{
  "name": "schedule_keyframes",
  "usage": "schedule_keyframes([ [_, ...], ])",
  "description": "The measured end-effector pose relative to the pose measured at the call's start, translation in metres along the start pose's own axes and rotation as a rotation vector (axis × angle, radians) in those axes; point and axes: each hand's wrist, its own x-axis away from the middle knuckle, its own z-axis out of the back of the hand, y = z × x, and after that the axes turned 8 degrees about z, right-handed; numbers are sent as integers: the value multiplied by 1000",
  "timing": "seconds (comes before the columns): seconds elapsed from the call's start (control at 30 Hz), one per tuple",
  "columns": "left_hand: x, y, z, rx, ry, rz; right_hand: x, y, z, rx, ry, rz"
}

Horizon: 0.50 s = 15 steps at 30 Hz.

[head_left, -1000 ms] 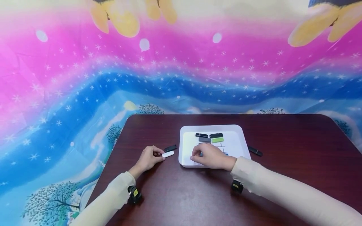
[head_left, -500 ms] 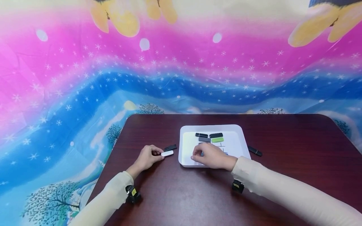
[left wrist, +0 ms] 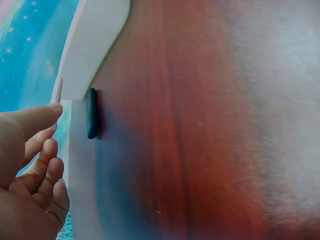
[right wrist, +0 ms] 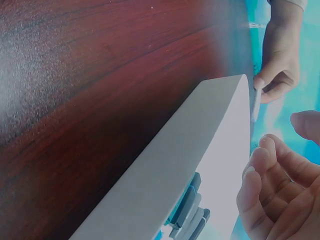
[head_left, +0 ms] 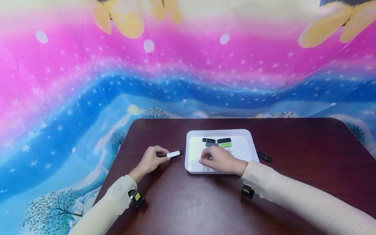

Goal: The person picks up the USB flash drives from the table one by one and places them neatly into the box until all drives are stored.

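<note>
Thumb and fingertips of my left hand (head_left: 150, 160) pinch a white USB stick (head_left: 172, 154), raised off the table to the left of the tray. It appears as a thin pale edge in the left wrist view. Behind it lies a black USB stick (left wrist: 92, 114), mostly covered in the head view. My right hand (head_left: 221, 160) hovers over the white tray (head_left: 192, 170), fingers loosely bent, thumb apart from them and nothing between. Inside the tray are several USB sticks, among them a green one (head_left: 225, 145) and a grey one (head_left: 211, 144); the right hand hides others.
Another black USB stick (head_left: 264, 156) lies on the dark wooden table (head_left: 308, 156), just right of the tray. Two black sticks, one (head_left: 209, 140) left of the other (head_left: 224, 140), form the tray's back row. A printed cloth (head_left: 188, 65) hangs behind the table.
My left hand has lifted the white USB stick slightly up and away, so it now overlaps the black one in the head view. The right hand has hardly moved.
</note>
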Motion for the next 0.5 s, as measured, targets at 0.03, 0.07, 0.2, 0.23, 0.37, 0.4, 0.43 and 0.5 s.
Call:
schedule_keyframes([
  [0.03, -1, 1, 1, 6, 2, 0, 0, 0, 1, -2, 0, -3],
  [0.07, -1, 3, 1, 9, 4, 2, 0, 1, 1, -4, 0, -1],
  [0.2, -3, 8, 4, 15, 10, 7, 1, 2, 4, -1, 7, 4],
  [0.23, -3, 10, 5, 18, 10, 6, 1, 2, 5, 2, 8, 5],
  [0.37, -4, 16, 9, 29, 6, -8, 2, 3, 8, 17, 3, 5],
  [0.4, -4, 17, 10, 28, 5, -11, 2, 2, 9, 20, 0, 2],
  [0.43, -4, 18, 12, 25, 5, -13, 2, 2, 10, 19, -2, 1],
  [0.5, -5, 21, 14, 15, 8, -19, 2, 3, 11, 18, -4, -2],
])
